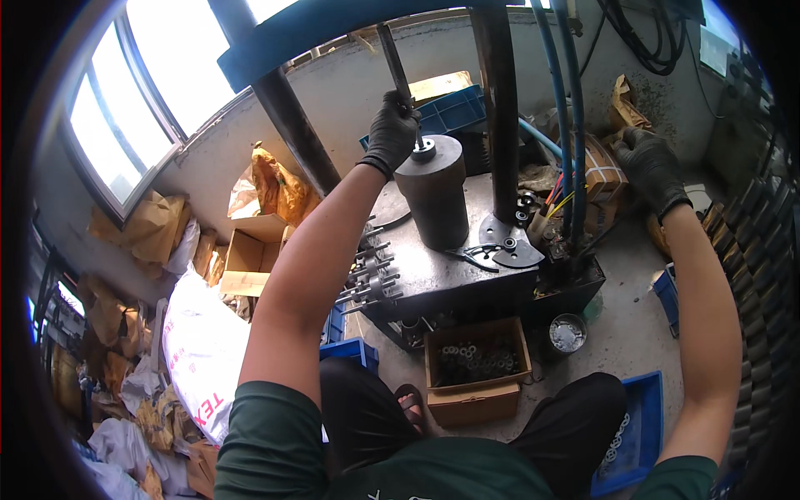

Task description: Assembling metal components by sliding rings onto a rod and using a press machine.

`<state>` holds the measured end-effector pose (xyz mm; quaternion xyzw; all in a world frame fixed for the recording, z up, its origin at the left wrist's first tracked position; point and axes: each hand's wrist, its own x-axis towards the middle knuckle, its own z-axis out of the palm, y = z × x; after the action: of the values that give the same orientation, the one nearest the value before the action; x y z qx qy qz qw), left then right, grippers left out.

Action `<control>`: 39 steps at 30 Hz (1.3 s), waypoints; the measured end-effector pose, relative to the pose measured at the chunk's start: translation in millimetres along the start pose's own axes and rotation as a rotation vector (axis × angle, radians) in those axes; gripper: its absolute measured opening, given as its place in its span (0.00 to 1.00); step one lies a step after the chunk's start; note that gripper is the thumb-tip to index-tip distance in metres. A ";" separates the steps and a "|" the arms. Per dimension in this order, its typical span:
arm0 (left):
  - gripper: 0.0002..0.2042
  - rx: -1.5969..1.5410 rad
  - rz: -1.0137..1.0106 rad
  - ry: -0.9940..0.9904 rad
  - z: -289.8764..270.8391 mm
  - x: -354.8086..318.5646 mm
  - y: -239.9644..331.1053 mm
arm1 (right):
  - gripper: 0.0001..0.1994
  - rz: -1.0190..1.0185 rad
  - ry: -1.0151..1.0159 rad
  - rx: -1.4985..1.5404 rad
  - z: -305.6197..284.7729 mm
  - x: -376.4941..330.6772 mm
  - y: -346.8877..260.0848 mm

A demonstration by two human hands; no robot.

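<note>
My left hand (393, 129), in a dark glove, is closed around a slim metal rod (395, 62) beneath the blue press frame. Below that hand, a small dark ring (423, 150) sits on top of a thick grey metal cylinder (437, 200). The cylinder stands upright on the metal press table (417, 279). Out to the right, beside the blue upright pipes, my right hand (652, 167), also gloved, has its fingers curled over; whatever they grip is hidden. A flat fan-shaped metal plate (521, 254) with a small bearing on it lies right of the cylinder.
Dark press columns (497, 117) flank the cylinder. Pins on shafts (371, 279) line the table's left edge. A cardboard box of metal rings (475, 354) and a metal can (567, 333) stand below. Blue bin (642, 417) is by my right knee; white sack (200, 350) at left.
</note>
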<state>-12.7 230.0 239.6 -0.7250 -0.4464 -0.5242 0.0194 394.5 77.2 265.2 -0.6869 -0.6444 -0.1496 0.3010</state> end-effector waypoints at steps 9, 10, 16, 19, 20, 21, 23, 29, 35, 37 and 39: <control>0.16 -0.060 -0.074 0.010 -2.9 2.2 -25.2 | 0.18 -0.157 -0.176 0.051 -40.0 -83.3 -10.2; 0.17 -0.065 -0.090 0.027 -5.8 0.4 -25.9 | 0.19 -0.179 -0.239 0.054 -47.1 -101.8 -12.7; 0.19 -0.002 -0.108 0.015 3.2 -2.3 -11.4 | 0.22 -0.279 -0.835 -0.002 -68.8 -174.9 9.4; 0.19 0.011 -0.078 0.079 15.1 -8.3 -17.8 | 0.22 -0.177 -0.809 0.018 -72.5 -179.9 5.0; 0.20 0.011 -0.066 0.122 19.3 -10.8 -19.8 | 0.22 -0.128 -0.817 0.026 -67.2 -177.6 3.3; 0.16 -0.070 -0.224 0.086 21.8 -21.7 -23.2 | 0.22 -0.133 -0.813 0.017 -61.6 -177.0 3.0; 0.12 -0.136 -0.186 0.069 21.9 -24.4 -32.0 | 0.21 -0.171 -0.730 0.102 -58.4 -183.7 4.1; 0.10 -0.271 -0.210 0.079 27.2 -29.0 -24.2 | 0.19 -0.172 -0.658 0.144 -56.9 -218.7 11.0; 0.12 -0.231 -0.203 0.087 26.7 -26.4 -25.9 | 0.08 -0.184 -0.682 0.051 -35.8 -272.3 30.4; 0.12 -0.228 -0.214 0.054 25.0 -26.6 -23.8 | 0.05 -0.195 -0.656 0.029 -33.3 -278.6 28.4; 0.12 -0.213 -0.208 0.075 23.9 -28.3 -24.5 | 0.04 -0.148 -0.575 0.073 -35.5 -278.5 21.1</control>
<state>-12.8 238.9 196.1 -0.6526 -0.4598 -0.5946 -0.0954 386.7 -165.5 122.7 -0.6411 -0.7564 0.0528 0.1188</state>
